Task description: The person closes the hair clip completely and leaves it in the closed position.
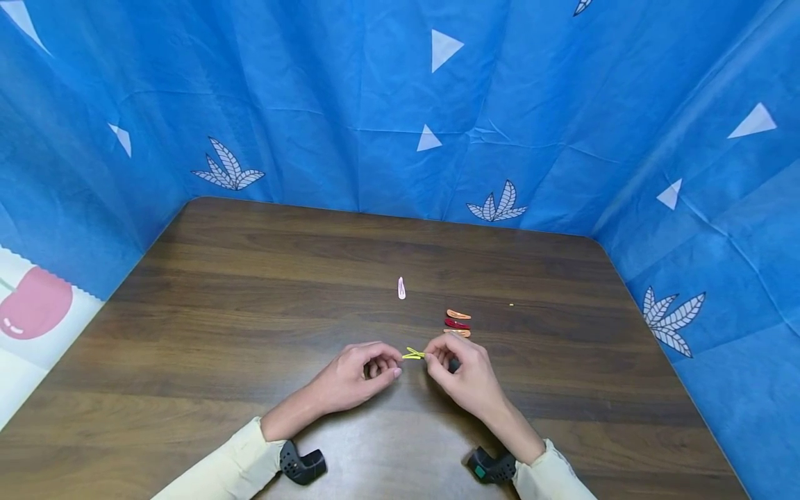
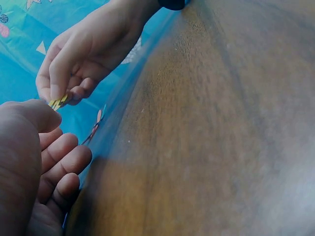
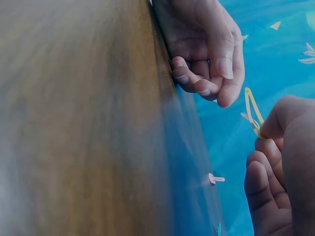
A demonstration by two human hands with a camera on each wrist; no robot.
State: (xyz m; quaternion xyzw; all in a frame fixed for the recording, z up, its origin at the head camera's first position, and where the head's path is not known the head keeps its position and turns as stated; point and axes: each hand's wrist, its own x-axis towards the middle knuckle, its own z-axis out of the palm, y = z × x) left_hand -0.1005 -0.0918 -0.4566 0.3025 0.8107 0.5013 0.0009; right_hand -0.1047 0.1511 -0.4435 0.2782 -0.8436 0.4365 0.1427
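An open yellow hair clip (image 1: 412, 355) hangs just above the brown table (image 1: 250, 312), between my two hands. My right hand (image 1: 437, 360) pinches one end of it between thumb and forefinger; the right wrist view shows its two prongs (image 3: 252, 110) spread apart. My left hand (image 1: 390, 367) rests on the table with fingers curled in, its fingertips close to the clip's free end and holding nothing. In the left wrist view the clip (image 2: 58, 102) sits in the right hand's fingertips (image 2: 54, 88), beyond my left thumb (image 2: 29, 118).
Three clips lie in a short stack just beyond my right hand: orange (image 1: 458, 314), red (image 1: 457, 323), orange (image 1: 457, 332). A pale clip (image 1: 401, 287) lies alone farther back. Blue patterned cloth (image 1: 375, 104) walls the table on three sides.
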